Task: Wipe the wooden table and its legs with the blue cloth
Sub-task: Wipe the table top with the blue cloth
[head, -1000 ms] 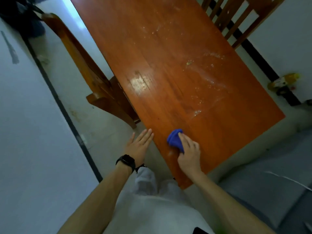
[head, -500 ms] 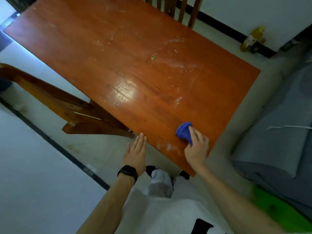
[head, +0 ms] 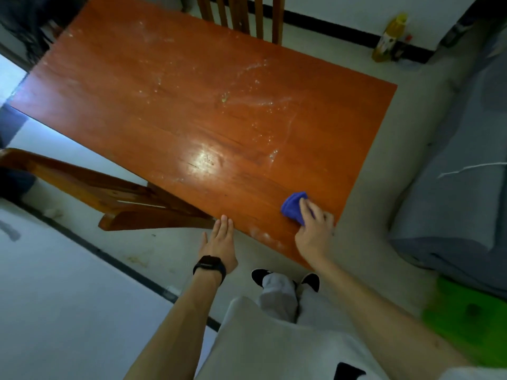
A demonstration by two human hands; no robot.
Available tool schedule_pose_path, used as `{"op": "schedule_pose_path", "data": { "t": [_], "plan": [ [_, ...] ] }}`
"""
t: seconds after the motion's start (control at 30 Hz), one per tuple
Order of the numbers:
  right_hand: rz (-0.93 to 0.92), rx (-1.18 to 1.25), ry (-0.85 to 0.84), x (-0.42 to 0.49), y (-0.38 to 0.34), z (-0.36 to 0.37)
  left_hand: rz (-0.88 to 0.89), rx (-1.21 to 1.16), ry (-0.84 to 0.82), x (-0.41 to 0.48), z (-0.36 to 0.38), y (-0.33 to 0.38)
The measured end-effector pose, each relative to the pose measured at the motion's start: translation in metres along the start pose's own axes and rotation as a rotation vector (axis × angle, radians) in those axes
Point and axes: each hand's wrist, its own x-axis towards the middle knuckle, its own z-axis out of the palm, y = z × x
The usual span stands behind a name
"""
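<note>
Head view, only one available.

- Wooden counter (head: pixel 164 105): orange-brown top, fills the upper middle of the frame. White streaks and crumbs across the centre and far-right part, more pale smears by the near edge between the two hands. Bright glare spot near the middle of the near half.
- Blue cloth (head: pixel 291 207): bunched into a wad, lying on the counter top close to the near-right corner.
- Right hand (head: pixel 312 234): on top of the cloth, fingers curled over the wad and gripping it against the wood. Part of the cloth sticks out ahead of the fingers.
- Left hand (head: pixel 219 242): flat, fingers straight and together, holding nothing. Fingertips sit right at the counter's near edge; can't tell if they actually touch it. Black watch (head: pixel 210 266) on the wrist.
- Wooden bench (head: pixel 109 193): left of the counter, partly tucked under its edge.
- Chair back (head: pixel 241 17): slatted, at the far edge.
- Yellow bottle (head: pixel 389 37): on the floor by the far wall, well apart from the counter.
- Grey sofa (head: pixel 452 174): right side, white cord lying on it.
- Green object (head: pixel 472 316): bottom right, blurred.
- Person's black shoes (head: pixel 259 275) on the floor just below the near corner.
</note>
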Motion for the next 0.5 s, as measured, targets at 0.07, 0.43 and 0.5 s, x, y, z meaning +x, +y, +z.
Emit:
{"op": "schedule_pose_path", "data": {
  "t": [0.07,0.43,0.5],
  "plan": [
    [-0.217,0.033,-0.194,-0.037,-0.025,0.019,-0.008,0.027,-0.011,-0.002,-0.002,0.0],
    [0.142,0.135,-0.014,0.036,0.009,-0.025,0.089,0.058,0.025,0.001,-0.01,-0.018],
    [0.204,0.073,-0.031,0.035,-0.004,-0.017,0.152,0.051,0.099,0.004,-0.014,-0.03]
  ]
}}
